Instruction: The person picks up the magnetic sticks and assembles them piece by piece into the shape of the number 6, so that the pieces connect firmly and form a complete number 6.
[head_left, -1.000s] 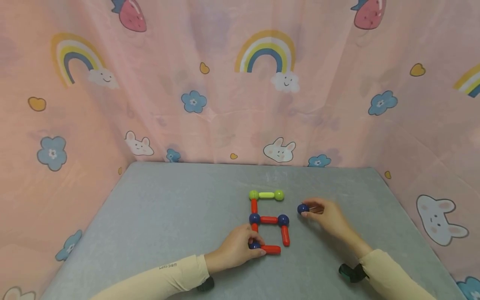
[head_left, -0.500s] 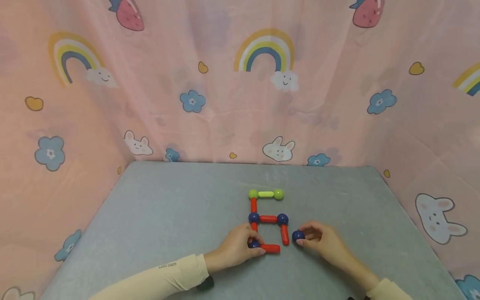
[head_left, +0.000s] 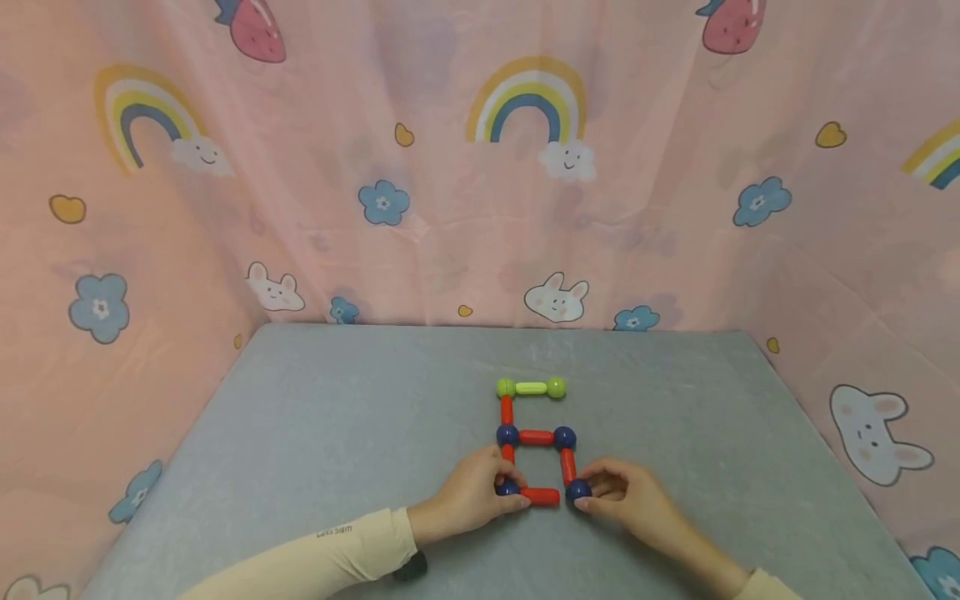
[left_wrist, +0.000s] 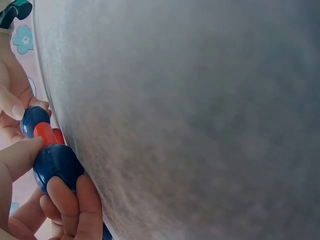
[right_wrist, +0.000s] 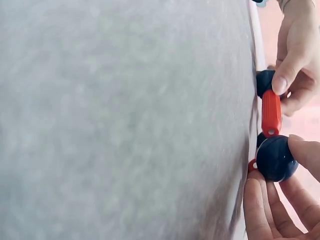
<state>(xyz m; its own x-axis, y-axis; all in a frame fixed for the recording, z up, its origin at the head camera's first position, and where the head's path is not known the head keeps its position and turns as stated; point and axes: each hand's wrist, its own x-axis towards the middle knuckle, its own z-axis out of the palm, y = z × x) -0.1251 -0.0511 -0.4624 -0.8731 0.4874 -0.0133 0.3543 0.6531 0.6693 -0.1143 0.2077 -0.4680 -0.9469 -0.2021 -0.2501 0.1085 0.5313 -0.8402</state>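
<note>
My left hand (head_left: 471, 493) grips the dark blue ball (left_wrist: 58, 164) at the lower left corner of a flat figure of magnetic balls and rods. From that ball a red rod (head_left: 542, 497) points right, with the left thumb against its near end. My right hand (head_left: 633, 507) pinches another dark blue ball (right_wrist: 275, 159) between thumb and fingers. In the head view this ball sits at the lower end of the right-hand red rod (head_left: 567, 467). A narrow gap shows between it and the free end of the bottom rod.
Farther back, two blue balls (head_left: 507, 435) and a red rod (head_left: 536, 437) form the figure's middle bar. A light green rod (head_left: 531, 388) with green balls (head_left: 556, 387) tops it. All lies on a grey table (head_left: 337, 400) before a pink printed curtain (head_left: 450, 250).
My right hand has carried its blue ball toward me and left, from beside the upper part to the lower end of the right-hand rod. My left hand has kept its hold.
</note>
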